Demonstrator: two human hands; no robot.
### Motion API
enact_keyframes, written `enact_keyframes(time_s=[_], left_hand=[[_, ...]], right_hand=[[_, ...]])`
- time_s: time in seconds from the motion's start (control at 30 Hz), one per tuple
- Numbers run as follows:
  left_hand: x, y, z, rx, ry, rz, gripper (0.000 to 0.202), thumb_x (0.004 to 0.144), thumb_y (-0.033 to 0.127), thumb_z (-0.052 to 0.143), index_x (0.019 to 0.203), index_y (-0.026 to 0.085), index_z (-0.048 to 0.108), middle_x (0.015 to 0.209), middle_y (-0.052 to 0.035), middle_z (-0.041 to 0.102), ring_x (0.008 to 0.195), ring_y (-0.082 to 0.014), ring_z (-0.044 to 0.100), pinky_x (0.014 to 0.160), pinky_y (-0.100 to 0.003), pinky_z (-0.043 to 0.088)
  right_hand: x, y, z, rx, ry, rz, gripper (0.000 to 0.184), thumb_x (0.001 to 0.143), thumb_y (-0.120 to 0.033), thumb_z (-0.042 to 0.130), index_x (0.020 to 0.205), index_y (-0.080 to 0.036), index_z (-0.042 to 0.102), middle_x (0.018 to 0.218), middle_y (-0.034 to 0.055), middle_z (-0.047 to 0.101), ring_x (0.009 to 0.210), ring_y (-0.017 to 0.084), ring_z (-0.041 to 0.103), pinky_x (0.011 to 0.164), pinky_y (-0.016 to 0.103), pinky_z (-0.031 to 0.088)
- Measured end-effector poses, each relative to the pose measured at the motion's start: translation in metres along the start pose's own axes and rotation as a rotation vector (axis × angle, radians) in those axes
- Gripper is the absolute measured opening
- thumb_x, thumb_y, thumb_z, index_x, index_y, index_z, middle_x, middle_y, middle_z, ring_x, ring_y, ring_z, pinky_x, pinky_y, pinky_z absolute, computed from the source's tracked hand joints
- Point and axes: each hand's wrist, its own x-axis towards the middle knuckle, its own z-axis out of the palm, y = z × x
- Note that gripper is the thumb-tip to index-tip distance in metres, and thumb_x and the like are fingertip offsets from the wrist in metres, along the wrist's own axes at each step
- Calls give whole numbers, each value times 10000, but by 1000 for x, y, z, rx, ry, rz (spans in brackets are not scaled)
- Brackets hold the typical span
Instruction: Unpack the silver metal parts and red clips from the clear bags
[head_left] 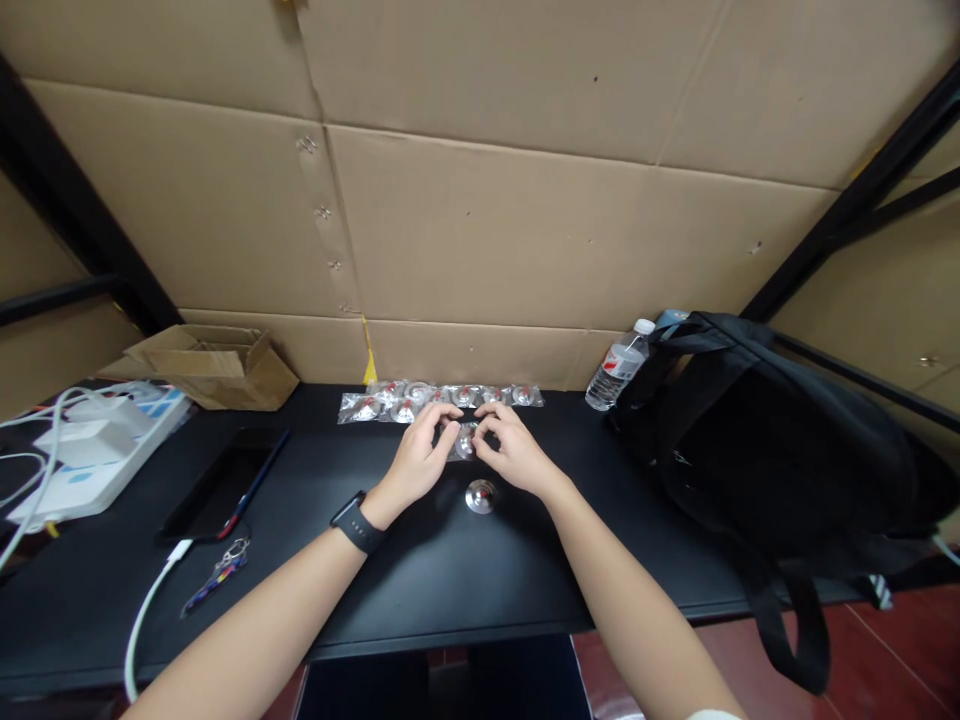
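Both of my hands meet over the middle of the black table [420, 570]. My left hand [421, 452] and my right hand [510, 448] pinch a small clear plastic packet [466, 441] with a round metal part inside, held between the fingertips. Just in front of the hands a bare round metal disc with a red centre [481, 495] lies on the table. Behind the hands runs a row of several more clear packets [390, 402] with the same metal parts. A black watch [358, 524] is on my left wrist.
A black backpack [780, 450] fills the right side, with a water bottle [616, 366] beside it. At left lie a dark phone [221, 483] with a white cable, keys [217, 575], a white power strip [90, 450] and an open cardboard box [214, 365]. Cardboard walls stand behind.
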Motion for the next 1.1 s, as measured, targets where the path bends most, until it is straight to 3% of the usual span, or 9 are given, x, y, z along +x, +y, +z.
enact_keyframes(time_s=[0.13,0.33,0.4,0.47,0.57,0.67,0.87,1.0,1.1], left_hand=[[-1,0,0,31,-62,91,144,924,274,608,1027,219,693,1073,-63,640,1025,-204,608,949,-332,459],[-3,-8,3,190,-139,141,118,901,282,642,928,234,747,1052,-60,660,999,-220,609,922,-358,458],[-3,-10,2,251,-146,161,144,917,300,626,910,240,756,1039,-59,664,988,-222,605,907,-363,454],[-2,-12,-1,313,-135,172,164,932,307,610,938,251,764,1005,-55,667,962,-221,605,883,-364,447],[1,-15,-5,364,-110,148,186,949,291,585,1009,265,760,960,-47,686,920,-215,617,858,-360,437],[3,-17,-9,362,-77,110,190,959,279,569,1005,259,751,967,-46,719,930,-222,641,879,-366,434],[6,-15,-13,333,-36,79,178,956,277,566,960,243,741,958,-48,760,929,-240,676,895,-365,444],[8,-12,-14,297,-29,57,177,949,289,571,937,240,741,919,-36,767,860,-228,691,851,-342,461],[9,-12,-14,256,-27,39,178,941,305,579,927,238,743,866,-20,763,780,-206,689,810,-319,477]], right_hand=[[0,1,-2,-20,-4,14,76,877,-206,638,803,-202,653,1263,104,559,1245,267,499,1076,475,380],[1,-2,-2,58,7,-2,71,889,-231,644,823,-206,655,1300,93,554,1273,251,496,1089,446,372],[0,-2,-4,81,1,8,94,910,-261,626,838,-208,658,1237,89,584,1179,230,555,1020,403,430],[-1,0,-9,90,-29,42,99,911,-300,635,881,-209,662,1078,70,628,945,186,616,854,332,494],[-5,5,-18,82,-242,79,235,765,-342,800,924,-210,687,845,3,637,647,126,559,631,252,463],[-8,10,-21,95,-486,73,325,613,-306,898,888,-218,747,740,-31,640,586,107,550,568,217,423],[-8,13,-8,163,-583,23,81,722,-180,784,785,-229,797,658,-18,697,586,123,617,591,215,448],[-8,10,-12,131,-536,68,57,783,-173,737,796,-216,773,661,-11,713,583,135,645,589,222,458],[-6,6,-18,136,-340,97,45,826,-215,714,825,-211,758,711,1,730,631,146,658,641,244,480]])
